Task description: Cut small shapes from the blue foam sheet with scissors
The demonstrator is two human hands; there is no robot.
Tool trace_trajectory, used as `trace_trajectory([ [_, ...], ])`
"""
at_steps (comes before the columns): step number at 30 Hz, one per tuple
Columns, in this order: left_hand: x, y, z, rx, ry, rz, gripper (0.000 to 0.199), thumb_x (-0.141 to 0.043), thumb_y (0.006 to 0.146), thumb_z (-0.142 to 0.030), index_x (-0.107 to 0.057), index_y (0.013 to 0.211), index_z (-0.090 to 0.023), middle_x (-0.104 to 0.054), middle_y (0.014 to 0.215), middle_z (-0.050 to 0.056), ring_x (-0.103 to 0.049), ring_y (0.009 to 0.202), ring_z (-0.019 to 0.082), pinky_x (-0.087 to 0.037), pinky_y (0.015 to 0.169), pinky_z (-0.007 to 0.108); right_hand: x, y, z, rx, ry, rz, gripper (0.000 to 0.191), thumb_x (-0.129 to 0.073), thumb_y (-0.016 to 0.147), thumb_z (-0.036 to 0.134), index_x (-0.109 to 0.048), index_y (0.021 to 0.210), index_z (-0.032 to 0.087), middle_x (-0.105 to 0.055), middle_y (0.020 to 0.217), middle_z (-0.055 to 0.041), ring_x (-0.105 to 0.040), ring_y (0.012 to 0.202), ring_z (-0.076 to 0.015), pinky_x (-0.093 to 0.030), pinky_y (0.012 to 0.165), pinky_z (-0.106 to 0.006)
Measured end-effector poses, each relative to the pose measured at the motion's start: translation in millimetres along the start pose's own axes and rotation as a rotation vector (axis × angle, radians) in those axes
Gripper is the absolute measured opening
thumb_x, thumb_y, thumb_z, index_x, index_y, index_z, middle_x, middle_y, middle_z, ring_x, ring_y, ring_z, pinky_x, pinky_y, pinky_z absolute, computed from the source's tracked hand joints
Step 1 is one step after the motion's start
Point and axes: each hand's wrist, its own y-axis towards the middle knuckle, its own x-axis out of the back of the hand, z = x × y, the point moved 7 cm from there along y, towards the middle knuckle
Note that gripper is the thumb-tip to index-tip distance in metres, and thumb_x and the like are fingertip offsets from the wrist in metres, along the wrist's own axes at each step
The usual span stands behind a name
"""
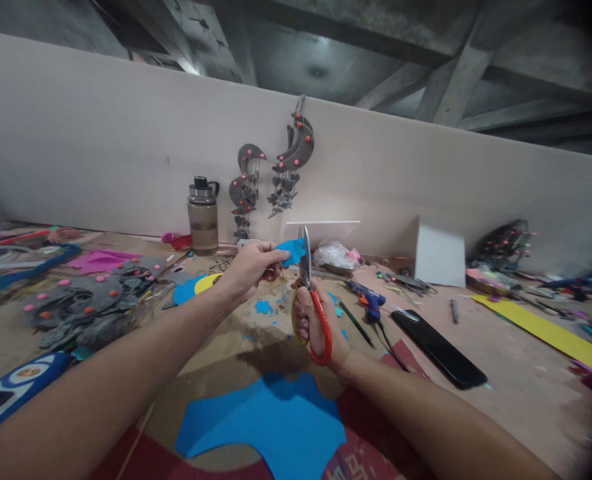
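The left hand pinches a small blue piece between thumb and fingers, raised above the desk, while the right hand grips red-handled scissors, blades pointing up at the piece's edge. Lower down (and far bigger) lies a curved blue sheet.

The camera sits on my head and looks forward and a bit down. My left hand and right hand are close, near the middle. The table spreads below, the pale wall stands farther back, and the ceiling shows on top.
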Motion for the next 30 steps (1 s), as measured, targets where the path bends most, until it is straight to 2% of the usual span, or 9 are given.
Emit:
trace_trajectory([
  [20, 5.7, 2.9, -1.8, -0.019, -0.028, -0.031, 0.027, -0.078, 0.063, -0.030, -0.055, 0.063, -0.014, -0.055, 0.055, 0.000, -0.045, 0.046, 0.007, -0.028, 0.044, 0.019, 0.5, 0.4, -2.0, -0.040, -0.015, -0.031, 0.041, -0.068, 0.081, 0.056, -0.044, 0.095, 0.026, -0.037, 0.059, 0.0113, -0.030, 0.040, -0.0041, -0.026, 0.033, -0.013],
  [30, 8.7, 2.5, -4.9, -0.027, -0.084, -0.071, 0.027, -0.078, 0.062, -0.027, -0.054, 0.062, -0.015, -0.053, 0.055, -0.001, -0.047, 0.047, 0.007, -0.029, 0.043, 0.018, -1.3, -0.6, -1.4, -0.041, -0.046, -0.007, 0.040, -0.068, 0.082, 0.056, -0.043, 0.090, 0.025, -0.036, 0.060, 0.0109, -0.030, 0.040, -0.0036, -0.024, 0.034, -0.013],
])
